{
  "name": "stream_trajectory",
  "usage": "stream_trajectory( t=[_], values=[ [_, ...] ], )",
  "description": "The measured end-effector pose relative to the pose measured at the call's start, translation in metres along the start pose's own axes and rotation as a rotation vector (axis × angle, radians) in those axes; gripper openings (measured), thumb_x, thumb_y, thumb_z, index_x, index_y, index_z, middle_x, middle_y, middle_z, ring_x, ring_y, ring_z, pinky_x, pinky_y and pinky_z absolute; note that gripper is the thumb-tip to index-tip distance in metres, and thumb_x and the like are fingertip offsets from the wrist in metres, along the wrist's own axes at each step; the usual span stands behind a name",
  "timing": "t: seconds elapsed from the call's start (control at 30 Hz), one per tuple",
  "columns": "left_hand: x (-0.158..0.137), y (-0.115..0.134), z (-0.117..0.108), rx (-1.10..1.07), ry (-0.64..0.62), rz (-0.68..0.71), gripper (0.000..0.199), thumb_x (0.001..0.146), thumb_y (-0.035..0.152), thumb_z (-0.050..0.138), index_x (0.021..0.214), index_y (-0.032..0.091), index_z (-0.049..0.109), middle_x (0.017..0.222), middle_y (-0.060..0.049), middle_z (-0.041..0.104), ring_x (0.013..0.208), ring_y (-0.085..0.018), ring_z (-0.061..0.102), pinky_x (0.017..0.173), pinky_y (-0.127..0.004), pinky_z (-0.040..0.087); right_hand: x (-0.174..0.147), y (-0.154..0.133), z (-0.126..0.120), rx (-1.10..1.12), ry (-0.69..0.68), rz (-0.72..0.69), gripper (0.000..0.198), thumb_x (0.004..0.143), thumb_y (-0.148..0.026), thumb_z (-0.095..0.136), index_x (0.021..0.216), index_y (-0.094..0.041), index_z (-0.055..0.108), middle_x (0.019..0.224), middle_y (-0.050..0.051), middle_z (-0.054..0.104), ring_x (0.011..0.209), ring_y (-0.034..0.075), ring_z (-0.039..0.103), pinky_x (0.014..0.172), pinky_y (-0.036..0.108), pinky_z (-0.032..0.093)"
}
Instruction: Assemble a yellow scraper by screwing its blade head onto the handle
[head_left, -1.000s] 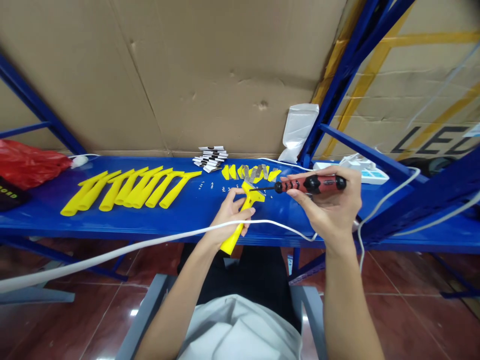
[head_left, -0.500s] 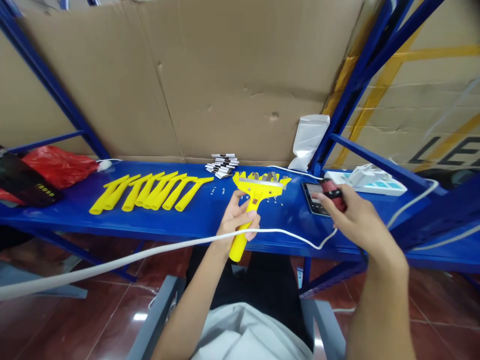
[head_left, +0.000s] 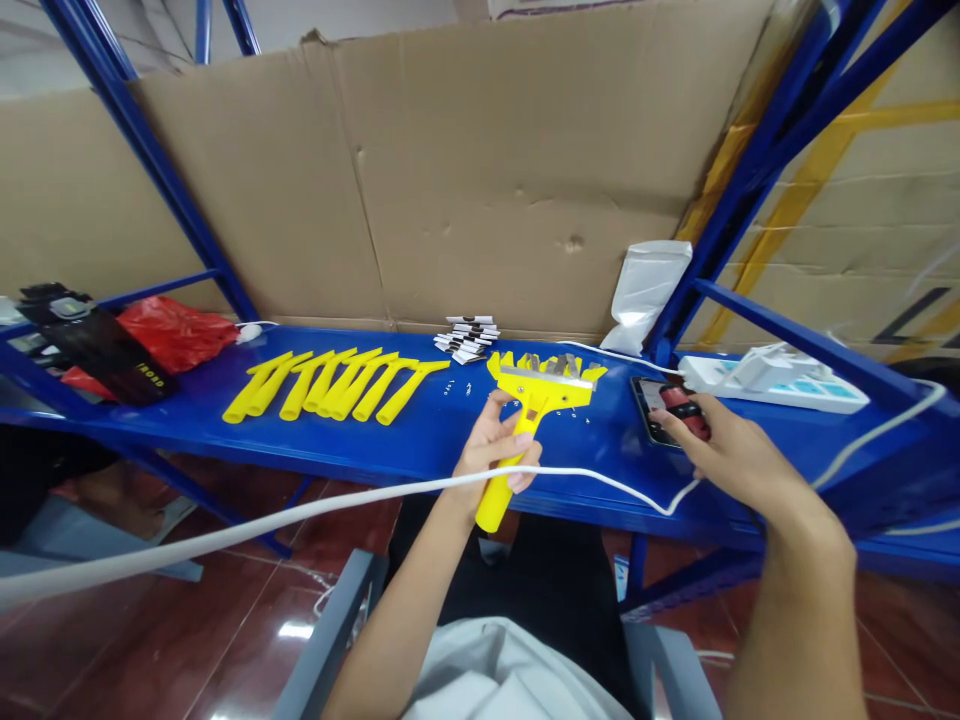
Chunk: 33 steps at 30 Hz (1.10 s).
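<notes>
My left hand (head_left: 496,450) is wrapped round the handle of a yellow scraper (head_left: 534,397), its wide head pointing away from me with a metal strip along it. My right hand (head_left: 739,455) grips a red and black electric screwdriver (head_left: 687,413) over a phone (head_left: 645,398); its tip is not visible. Behind the scraper head, partly hidden, lie small yellow parts (head_left: 598,373) with metal pieces. Tiny screws (head_left: 469,388) are scattered on the blue table. Several yellow handles (head_left: 341,388) form a row to the left.
A loose stack of white and black packets (head_left: 469,338) stands at the back. To the right are a white pouch (head_left: 651,290) and a power strip (head_left: 780,382). A black bottle (head_left: 101,345) and red bag (head_left: 176,335) are far left. A white cable (head_left: 420,487) crosses before my left wrist.
The camera has turned left, shifting the scene rightward. The screwdriver now tilts flatter over the phone. My left hand still holds the scraper, its head turned slightly.
</notes>
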<state>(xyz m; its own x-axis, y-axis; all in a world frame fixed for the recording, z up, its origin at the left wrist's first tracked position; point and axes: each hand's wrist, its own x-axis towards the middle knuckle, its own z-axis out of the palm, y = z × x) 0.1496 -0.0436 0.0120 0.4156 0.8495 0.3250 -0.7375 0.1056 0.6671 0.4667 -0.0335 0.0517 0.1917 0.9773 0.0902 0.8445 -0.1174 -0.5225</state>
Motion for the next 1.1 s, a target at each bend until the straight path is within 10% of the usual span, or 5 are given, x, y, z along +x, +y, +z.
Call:
stream_trajectory(
  t=[0.57, 0.9, 1.1],
  values=[
    [0.002, 0.004, 0.003, 0.113, 0.064, -0.082, 0.066, 0.083, 0.028, 0.100, 0.129, 0.031, 0.053, 0.116, 0.003, 0.070, 0.047, -0.002, 0.055, 0.044, -0.021, 0.045, 0.003, 0.008, 0.002, 0.031, 0.060, -0.049, 0.046, 0.096, -0.071, 0.064, 0.111, -0.027, 0.066, 0.087, 0.013, 0.080, 0.075, 0.038, 0.076, 0.075, 0.047, 0.054],
    [0.016, -0.004, -0.004, 0.106, 0.255, -0.154, 0.061, 0.083, 0.024, 0.100, 0.130, 0.022, 0.060, 0.115, -0.003, 0.075, 0.054, -0.003, 0.057, 0.050, -0.019, 0.048, -0.012, -0.009, -0.005, 0.253, 0.324, -0.016, 0.040, 0.098, -0.062, 0.072, 0.114, -0.030, 0.056, 0.068, 0.003, 0.071, 0.064, 0.034, 0.077, 0.071, 0.044, 0.054],
    [0.017, -0.002, 0.000, 0.168, 0.260, -0.209, 0.064, 0.082, 0.026, 0.103, 0.130, 0.020, 0.061, 0.109, -0.003, 0.072, 0.056, -0.006, 0.060, 0.048, -0.021, 0.049, -0.010, -0.018, 0.014, 0.340, 0.215, -0.175, 0.052, 0.097, -0.075, 0.074, 0.118, -0.029, 0.060, 0.104, 0.009, 0.086, 0.059, 0.027, 0.072, 0.063, 0.041, 0.056]
  ],
)
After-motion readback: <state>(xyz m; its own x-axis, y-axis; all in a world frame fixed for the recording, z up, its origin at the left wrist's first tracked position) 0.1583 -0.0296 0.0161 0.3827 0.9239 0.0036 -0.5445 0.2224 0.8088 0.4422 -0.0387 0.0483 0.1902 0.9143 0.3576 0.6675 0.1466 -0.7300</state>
